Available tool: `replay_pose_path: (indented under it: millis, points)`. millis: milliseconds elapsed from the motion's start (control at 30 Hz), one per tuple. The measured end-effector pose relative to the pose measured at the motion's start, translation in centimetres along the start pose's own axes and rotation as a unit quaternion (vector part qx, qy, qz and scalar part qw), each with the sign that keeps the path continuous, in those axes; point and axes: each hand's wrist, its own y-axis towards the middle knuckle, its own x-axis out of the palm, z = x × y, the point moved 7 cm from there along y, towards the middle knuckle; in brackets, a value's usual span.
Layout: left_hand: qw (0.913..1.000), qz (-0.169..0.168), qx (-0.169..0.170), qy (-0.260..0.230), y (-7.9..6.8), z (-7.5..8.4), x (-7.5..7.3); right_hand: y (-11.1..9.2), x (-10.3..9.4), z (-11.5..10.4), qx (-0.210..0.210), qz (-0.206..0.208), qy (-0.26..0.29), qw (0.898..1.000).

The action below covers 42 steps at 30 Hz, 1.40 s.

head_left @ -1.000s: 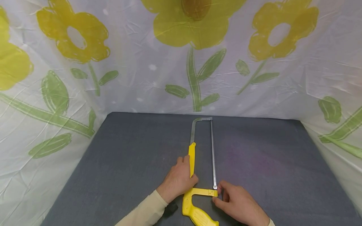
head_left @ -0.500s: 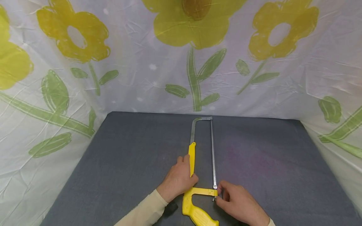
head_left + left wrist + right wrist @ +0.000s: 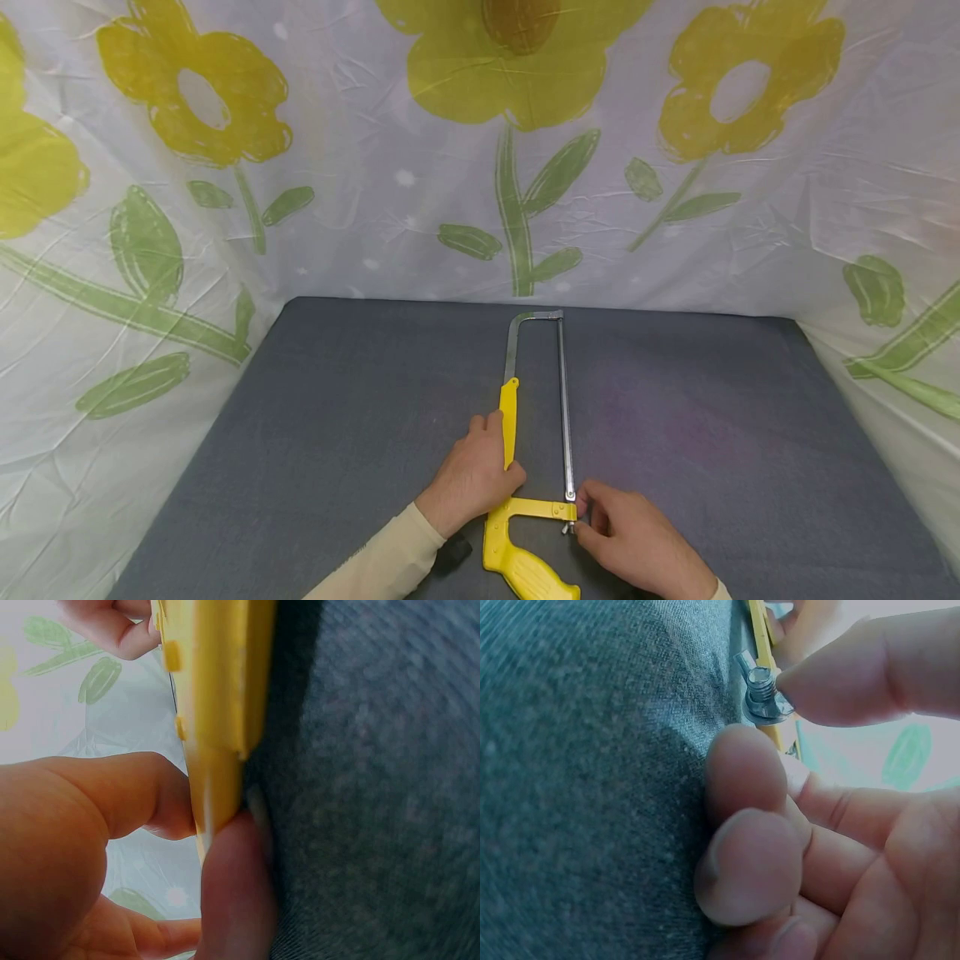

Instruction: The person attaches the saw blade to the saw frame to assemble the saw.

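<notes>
A hacksaw with a yellow frame and handle [image 3: 536, 575] lies on the dark grey cloth, its metal bow at the far end and its blade [image 3: 565, 408] to the right. My left hand [image 3: 472, 475] grips the yellow spine; in the left wrist view its thumb and fingers [image 3: 236, 885] press both sides. At the near blade end, my right hand [image 3: 637, 533] works on a metal wing nut [image 3: 769, 709] on a threaded stud. The right thumb touches one wing, and the index finger is by the frame's end. The other right fingers [image 3: 750, 862] are curled near the cloth.
Dark grey cloth [image 3: 360, 400] covers the table. A white curtain [image 3: 337, 242] printed with yellow flowers hangs behind and along both sides. A small dark object [image 3: 452, 554] shows under the left wrist, partly hidden.
The right thumb has drawn back slightly from the near side of the wing nut, exposing it below the frame's end. The left hand and hacksaw have stayed in place.
</notes>
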Motion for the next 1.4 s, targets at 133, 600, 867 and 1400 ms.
replay_pose_path:
  millis: [133, 600, 867, 1400]
  points:
    - [1.0, -0.001, -0.001, 0.0, 0.01, -0.01, 0.02, -0.01, -0.04, -0.06, -0.002, -0.002, 0.002, 1.0]
    - [1.0, -0.001, -0.002, -0.004, 0.08, -0.11, 0.06, 0.01, 0.08, 0.19, -0.009, -0.027, 0.019, 0.999]
    - [1.0, -0.001, -0.001, -0.004, 0.09, -0.11, 0.04, 0.04, 0.01, 0.13, -0.011, -0.01, 0.006, 1.0]
    - [1.0, -0.002, 0.003, -0.007, 0.14, -0.08, 0.0, 0.05, 0.06, 0.12, 0.013, -0.012, 0.003, 1.0]
